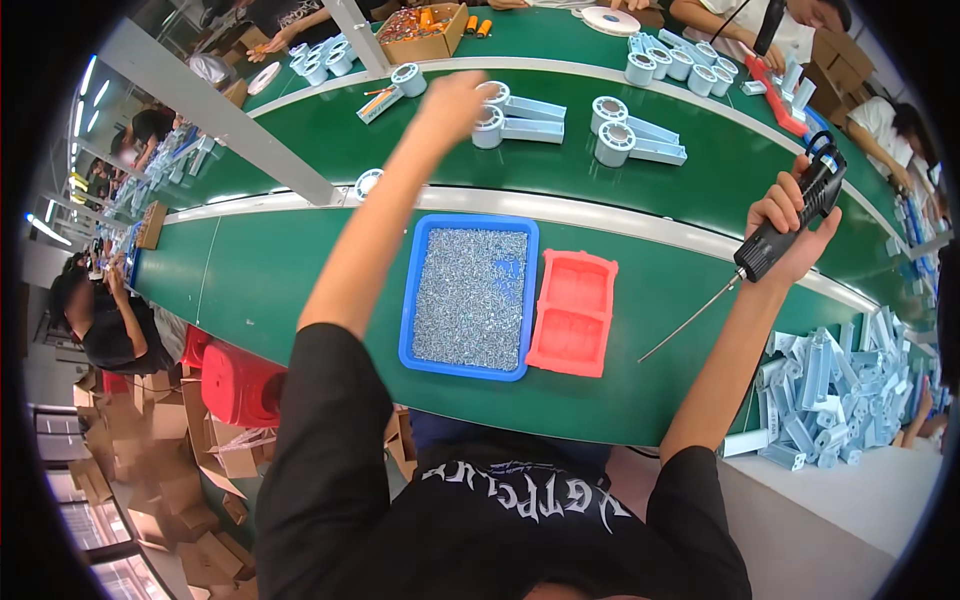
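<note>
- Head view: my left hand (452, 97) stretches far beyond the blue tray (468, 296), fingers curled over a pale part (488, 127) on the far belt (560, 160); I cannot tell whether it is gripped yet.
- My right hand (790, 225) is fisted around a black screwdriver (790, 215), raised to the right of the tray, bit (690, 320) pointing down toward it.
- Tray is full of screws (470, 290); a red tray (572, 312) touches its right edge.
- I judge this the fetch step: picking a part off the belt.
- Next move, I judge, calls for a firm grasp and drawing the part back near the tray, within the driver's reach.
</note>
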### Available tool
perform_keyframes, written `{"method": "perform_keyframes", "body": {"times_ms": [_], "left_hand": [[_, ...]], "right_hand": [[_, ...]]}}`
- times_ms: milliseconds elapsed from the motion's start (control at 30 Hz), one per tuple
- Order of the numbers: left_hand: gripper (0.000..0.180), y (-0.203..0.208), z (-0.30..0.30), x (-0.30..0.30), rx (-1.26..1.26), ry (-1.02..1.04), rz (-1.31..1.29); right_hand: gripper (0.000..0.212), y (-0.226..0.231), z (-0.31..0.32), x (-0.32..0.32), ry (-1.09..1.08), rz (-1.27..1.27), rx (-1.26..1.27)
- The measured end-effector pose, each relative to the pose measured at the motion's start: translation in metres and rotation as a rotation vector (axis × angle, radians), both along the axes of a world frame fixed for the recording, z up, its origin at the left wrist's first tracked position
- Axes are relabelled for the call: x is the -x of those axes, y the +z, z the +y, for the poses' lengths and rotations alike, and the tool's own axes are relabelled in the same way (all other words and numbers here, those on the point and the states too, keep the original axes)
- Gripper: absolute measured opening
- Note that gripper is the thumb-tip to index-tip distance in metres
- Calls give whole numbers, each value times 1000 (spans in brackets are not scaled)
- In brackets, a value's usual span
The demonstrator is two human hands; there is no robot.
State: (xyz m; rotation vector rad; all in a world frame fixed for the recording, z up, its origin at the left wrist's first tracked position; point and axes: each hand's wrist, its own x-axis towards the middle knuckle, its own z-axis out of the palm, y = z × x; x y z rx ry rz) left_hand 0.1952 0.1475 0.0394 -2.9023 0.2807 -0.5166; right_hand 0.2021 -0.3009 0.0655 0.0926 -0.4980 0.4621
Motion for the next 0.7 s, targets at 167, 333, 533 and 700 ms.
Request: {"method": "perform_keyframes", "body": {"times_ms": [167, 333, 533, 700], "left_hand": [[65, 22, 107, 107, 325, 420, 926], [58, -1, 89, 171, 457, 273, 567], [44, 36, -43, 147, 1192, -136, 407], [39, 19, -147, 148, 1065, -403, 381]], "right_hand": [[59, 5, -2, 4, -63, 35, 483], [48, -47, 27, 50, -458, -24, 1593], [57, -113, 51, 85, -791, -481, 2203], [56, -101, 51, 118, -1047, -428, 2110]]}}
